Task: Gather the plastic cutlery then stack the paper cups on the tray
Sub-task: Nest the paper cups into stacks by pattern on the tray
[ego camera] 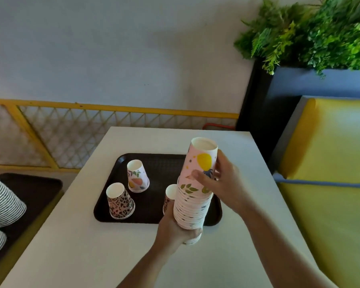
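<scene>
Paper cups, nested upside down into a tall stack (192,206), are held above the near right part of a dark brown tray (154,217) that lies on a white table (71,246). The left hand (173,229) grips the bottom of the stack, fingers curled closed around its lowest rims, so the base of the stack is mostly covered. The right hand (222,183) is wrapped around the topmost pink cup (202,163), printed with a yellow fruit and green leaves, thumb on the near face and fingers behind; how far that cup is seated on the ones below cannot be told.

Three more cups stand upside down on the tray: a leopard-print cup (120,201) at the near left, a fruit-print cup (137,176) just behind it, and a third cup (170,196) largely hidden behind the stack, only its base and a strip of its side showing. No cutlery can be made out.

At the left edge striped cups (2,202) sit on a second dark tray (40,192), both cut off. A yellow bench (330,163) and green plants (310,32) fill the right, slightly blurred
</scene>
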`<state>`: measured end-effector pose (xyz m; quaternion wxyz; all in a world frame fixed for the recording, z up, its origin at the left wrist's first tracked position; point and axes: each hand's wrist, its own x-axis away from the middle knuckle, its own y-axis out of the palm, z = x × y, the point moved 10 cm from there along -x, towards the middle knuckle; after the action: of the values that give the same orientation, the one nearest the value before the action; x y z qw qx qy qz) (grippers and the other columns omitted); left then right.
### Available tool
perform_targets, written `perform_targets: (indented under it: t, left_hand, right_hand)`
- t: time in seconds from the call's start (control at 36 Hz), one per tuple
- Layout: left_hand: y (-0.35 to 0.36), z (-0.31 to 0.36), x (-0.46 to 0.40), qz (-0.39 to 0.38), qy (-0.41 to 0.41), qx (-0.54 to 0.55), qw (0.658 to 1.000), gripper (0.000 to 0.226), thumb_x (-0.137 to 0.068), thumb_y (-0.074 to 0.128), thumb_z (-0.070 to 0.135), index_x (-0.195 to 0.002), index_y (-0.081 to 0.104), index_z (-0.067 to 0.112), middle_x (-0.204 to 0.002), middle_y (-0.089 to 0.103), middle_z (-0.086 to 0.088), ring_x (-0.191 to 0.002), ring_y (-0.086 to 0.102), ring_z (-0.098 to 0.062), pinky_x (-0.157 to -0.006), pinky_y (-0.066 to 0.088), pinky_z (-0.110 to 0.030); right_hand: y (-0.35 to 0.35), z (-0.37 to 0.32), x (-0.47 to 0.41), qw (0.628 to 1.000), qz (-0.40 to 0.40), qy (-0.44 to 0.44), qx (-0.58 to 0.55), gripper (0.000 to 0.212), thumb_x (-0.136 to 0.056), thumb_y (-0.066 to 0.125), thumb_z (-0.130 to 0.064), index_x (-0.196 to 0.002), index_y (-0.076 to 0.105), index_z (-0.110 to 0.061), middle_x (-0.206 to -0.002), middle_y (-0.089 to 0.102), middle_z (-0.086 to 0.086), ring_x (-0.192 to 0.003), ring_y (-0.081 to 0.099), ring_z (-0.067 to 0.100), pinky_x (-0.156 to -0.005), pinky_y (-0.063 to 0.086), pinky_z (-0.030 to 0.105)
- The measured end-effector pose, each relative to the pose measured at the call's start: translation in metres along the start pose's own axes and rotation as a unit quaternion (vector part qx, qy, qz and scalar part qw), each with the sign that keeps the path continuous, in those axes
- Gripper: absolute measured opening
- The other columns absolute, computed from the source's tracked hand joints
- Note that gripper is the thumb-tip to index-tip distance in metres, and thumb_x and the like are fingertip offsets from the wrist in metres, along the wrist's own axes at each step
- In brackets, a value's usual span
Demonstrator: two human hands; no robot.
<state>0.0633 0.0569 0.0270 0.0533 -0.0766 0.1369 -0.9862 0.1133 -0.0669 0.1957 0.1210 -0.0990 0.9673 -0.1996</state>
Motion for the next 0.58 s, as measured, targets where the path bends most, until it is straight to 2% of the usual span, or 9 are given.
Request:
perform_targets:
  t: [0.11, 0.17, 0.28, 0.42, 0.5, 0.58]
  left_hand:
    - [0.006, 0.002, 0.003, 0.023, -0.008, 0.008, 1.0, 0.097, -0.039, 0.08, 0.044, -0.126, 0.04, 0.039, -0.112, 0.062, 0.019, -0.105, 0.058, 0.001, -0.089, 0.05, -0.026]
    - [0.007, 0.002, 0.004, 0.033, -0.013, 0.012, 0.999, 0.094, -0.037, 0.079, 0.045, -0.123, 0.041, 0.04, -0.11, 0.062, 0.021, -0.101, 0.057, 0.006, -0.086, 0.049, -0.022]
    - [0.006, 0.001, 0.003, 0.039, -0.015, 0.014, 0.999, 0.102, -0.038, 0.081, 0.044, -0.131, 0.041, 0.032, -0.115, 0.061, 0.019, -0.102, 0.055, 0.013, -0.085, 0.05, -0.016]
    - [0.003, -0.003, 0.002, 0.034, -0.02, 0.004, 0.999, 0.106, -0.038, 0.082, 0.045, -0.135, 0.04, 0.029, -0.119, 0.061, 0.016, -0.106, 0.057, 0.007, -0.089, 0.053, -0.029]
    - [0.001, -0.004, 0.0, 0.033, -0.022, -0.01, 0.999, 0.108, -0.038, 0.082, 0.046, -0.135, 0.039, 0.028, -0.119, 0.06, 0.015, -0.106, 0.057, 0.006, -0.087, 0.052, -0.023]
    - [0.002, -0.008, -0.003, 0.029, -0.025, -0.007, 0.999, 0.104, -0.039, 0.083, 0.043, -0.133, 0.041, 0.031, -0.121, 0.06, 0.013, -0.107, 0.058, 0.002, -0.087, 0.055, -0.036]
  right_hand:
    - [-0.004, 0.002, -0.005, 1.0, -0.024, -0.016, -0.009, 0.041, -0.076, 0.073, -0.027, -0.11, 0.05, -0.026, -0.11, 0.065, -0.003, -0.101, 0.063, 0.013, -0.084, 0.056, 0.032]
    - [-0.004, 0.003, -0.007, 0.999, -0.035, -0.024, -0.018, 0.04, -0.077, 0.073, -0.025, -0.11, 0.05, -0.025, -0.107, 0.065, -0.005, -0.099, 0.063, 0.01, -0.08, 0.055, 0.025]
    - [-0.001, 0.001, -0.008, 0.998, -0.055, -0.034, -0.024, 0.038, -0.078, 0.071, -0.025, -0.11, 0.049, -0.027, -0.101, 0.062, -0.014, -0.093, 0.061, -0.001, -0.069, 0.051, 0.009]
    - [0.0, 0.003, -0.011, 0.997, -0.063, -0.035, -0.015, 0.041, -0.079, 0.07, -0.026, -0.115, 0.051, -0.019, -0.109, 0.065, -0.006, -0.099, 0.062, 0.009, -0.077, 0.053, 0.019]
    - [-0.002, 0.003, -0.013, 0.998, -0.054, -0.039, -0.009, 0.043, -0.079, 0.071, -0.026, -0.116, 0.052, -0.018, -0.108, 0.064, -0.006, -0.097, 0.062, 0.009, -0.074, 0.052, 0.015]
    - [-0.003, 0.003, -0.015, 0.998, -0.039, -0.046, -0.008, 0.04, -0.078, 0.071, -0.026, -0.113, 0.052, -0.019, -0.104, 0.063, -0.008, -0.094, 0.061, 0.007, -0.071, 0.051, 0.012]
